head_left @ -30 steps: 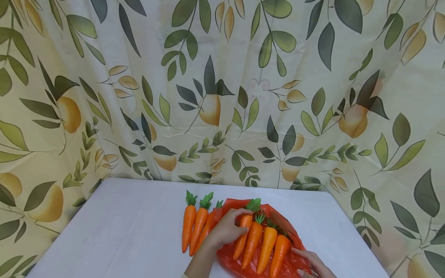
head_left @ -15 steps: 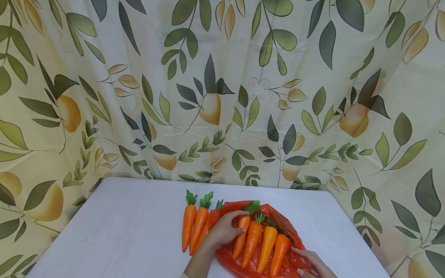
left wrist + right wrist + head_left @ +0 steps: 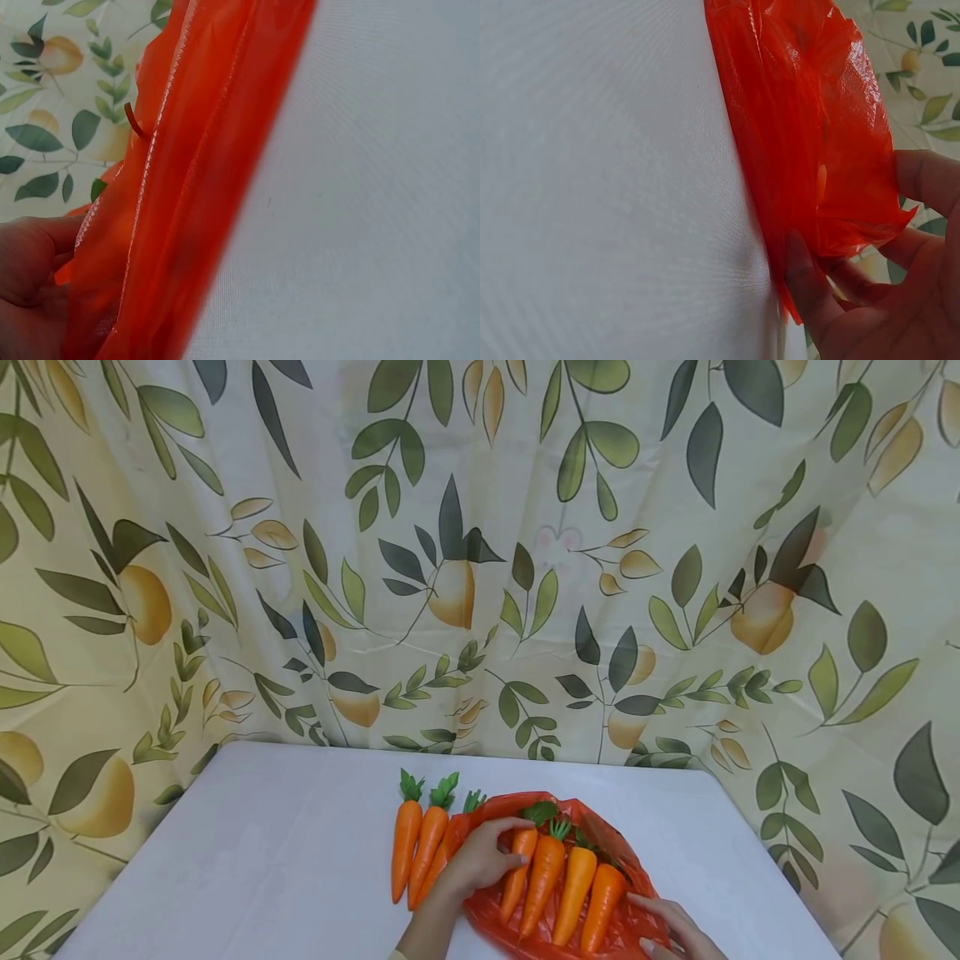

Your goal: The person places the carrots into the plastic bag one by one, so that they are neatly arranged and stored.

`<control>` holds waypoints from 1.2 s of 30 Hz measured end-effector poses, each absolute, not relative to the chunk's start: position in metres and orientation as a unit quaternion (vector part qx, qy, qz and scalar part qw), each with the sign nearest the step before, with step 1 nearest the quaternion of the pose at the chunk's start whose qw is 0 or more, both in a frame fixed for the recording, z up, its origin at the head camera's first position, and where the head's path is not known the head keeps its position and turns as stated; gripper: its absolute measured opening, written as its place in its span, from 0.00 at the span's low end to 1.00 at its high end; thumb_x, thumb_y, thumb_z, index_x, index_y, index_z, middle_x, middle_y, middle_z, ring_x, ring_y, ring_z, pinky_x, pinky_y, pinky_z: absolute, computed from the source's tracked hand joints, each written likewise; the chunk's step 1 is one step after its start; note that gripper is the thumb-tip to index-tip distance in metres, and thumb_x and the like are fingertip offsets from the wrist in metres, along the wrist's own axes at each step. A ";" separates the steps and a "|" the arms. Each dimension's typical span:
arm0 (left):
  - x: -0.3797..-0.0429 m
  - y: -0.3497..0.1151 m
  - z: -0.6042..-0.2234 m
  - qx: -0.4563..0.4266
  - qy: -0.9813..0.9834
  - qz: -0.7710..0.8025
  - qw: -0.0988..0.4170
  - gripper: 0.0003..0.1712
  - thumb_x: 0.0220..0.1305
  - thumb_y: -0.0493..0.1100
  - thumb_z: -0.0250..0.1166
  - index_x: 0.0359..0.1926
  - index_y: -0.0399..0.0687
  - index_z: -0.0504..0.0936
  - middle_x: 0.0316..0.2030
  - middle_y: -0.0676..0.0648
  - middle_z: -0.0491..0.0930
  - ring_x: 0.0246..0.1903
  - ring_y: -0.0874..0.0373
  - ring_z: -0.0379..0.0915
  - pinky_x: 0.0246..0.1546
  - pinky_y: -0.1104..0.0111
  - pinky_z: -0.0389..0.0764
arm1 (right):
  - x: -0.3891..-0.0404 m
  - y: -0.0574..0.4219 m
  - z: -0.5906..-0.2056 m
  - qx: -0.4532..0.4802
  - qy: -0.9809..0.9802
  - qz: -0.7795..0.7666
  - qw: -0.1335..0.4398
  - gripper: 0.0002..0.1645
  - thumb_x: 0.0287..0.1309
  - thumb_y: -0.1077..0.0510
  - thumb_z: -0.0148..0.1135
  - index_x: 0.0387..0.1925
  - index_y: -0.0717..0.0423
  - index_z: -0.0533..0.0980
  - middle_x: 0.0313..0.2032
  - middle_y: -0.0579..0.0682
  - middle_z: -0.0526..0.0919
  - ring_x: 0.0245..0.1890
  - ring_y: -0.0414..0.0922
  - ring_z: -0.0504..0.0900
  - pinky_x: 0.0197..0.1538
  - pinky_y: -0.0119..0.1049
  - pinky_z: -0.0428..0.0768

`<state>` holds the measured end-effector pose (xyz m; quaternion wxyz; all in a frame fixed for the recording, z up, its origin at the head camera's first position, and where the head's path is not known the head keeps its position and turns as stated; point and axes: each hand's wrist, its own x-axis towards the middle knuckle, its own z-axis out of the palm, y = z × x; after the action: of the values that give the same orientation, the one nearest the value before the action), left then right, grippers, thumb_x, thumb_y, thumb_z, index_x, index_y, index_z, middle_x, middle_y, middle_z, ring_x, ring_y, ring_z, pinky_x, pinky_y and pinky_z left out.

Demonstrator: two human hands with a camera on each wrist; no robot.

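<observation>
Carrot [image 3: 515, 883], tapered, orange, sits lower now, seemingly settled in the red plastic bag [image 3: 486, 917]; left hand [image 3: 484, 857] pinches it, right hand [image 3: 677, 923] the bag's right side.

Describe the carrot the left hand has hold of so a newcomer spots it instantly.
On the white table, find the red plastic bag. Among the four carrots visible lying side by side inside it, go to the leftmost carrot. Unlike its neighbours, it is held by the left hand.

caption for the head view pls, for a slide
Left hand grips a carrot in an open red bag, right hand at its edge; three more carrots lie alongside.
</observation>
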<state>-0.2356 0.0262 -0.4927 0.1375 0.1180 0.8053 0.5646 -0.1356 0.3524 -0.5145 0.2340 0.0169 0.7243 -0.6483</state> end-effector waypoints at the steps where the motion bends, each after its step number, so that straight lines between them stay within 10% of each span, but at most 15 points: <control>1: -0.236 0.026 -0.493 0.119 0.806 0.563 0.138 0.26 0.63 0.32 0.72 0.60 0.56 0.85 0.48 0.50 0.79 0.39 0.53 0.73 0.39 0.61 0.80 | -0.135 0.352 -0.514 0.018 0.725 -0.648 0.233 0.39 0.71 0.50 0.64 0.73 0.67 0.64 0.67 0.73 0.55 0.53 0.55 0.79 0.52 0.57 0.82; 22: -0.239 0.024 -0.475 0.157 0.826 0.523 0.141 0.24 0.64 0.34 0.72 0.60 0.54 0.85 0.57 0.49 0.78 0.54 0.48 0.73 0.60 0.43 0.74 | -0.135 0.354 -0.514 0.016 0.704 -0.667 0.244 0.37 0.71 0.51 0.63 0.73 0.65 0.65 0.67 0.72 0.54 0.53 0.55 0.79 0.53 0.58 0.82; 30: -0.235 0.018 -0.465 0.164 0.821 0.528 0.144 0.23 0.64 0.34 0.72 0.59 0.54 0.86 0.50 0.49 0.78 0.32 0.52 0.73 0.31 0.63 0.80 | -0.135 0.354 -0.515 0.013 0.710 -0.663 0.239 0.38 0.71 0.51 0.64 0.73 0.65 0.65 0.67 0.72 0.55 0.53 0.55 0.78 0.53 0.57 0.82; 36: -0.233 0.011 -0.456 0.177 0.814 0.536 0.139 0.20 0.65 0.35 0.72 0.54 0.61 0.87 0.56 0.52 0.77 0.39 0.54 0.75 0.36 0.61 0.83 | -0.135 0.352 -0.515 0.014 0.718 -0.656 0.231 0.40 0.70 0.50 0.65 0.73 0.67 0.64 0.67 0.72 0.56 0.53 0.55 0.78 0.53 0.57 0.82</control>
<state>-0.2326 0.0108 -0.4563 0.1391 0.1767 0.8140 0.5356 -0.1345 0.3522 -0.5151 0.2307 0.0144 0.7184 -0.6561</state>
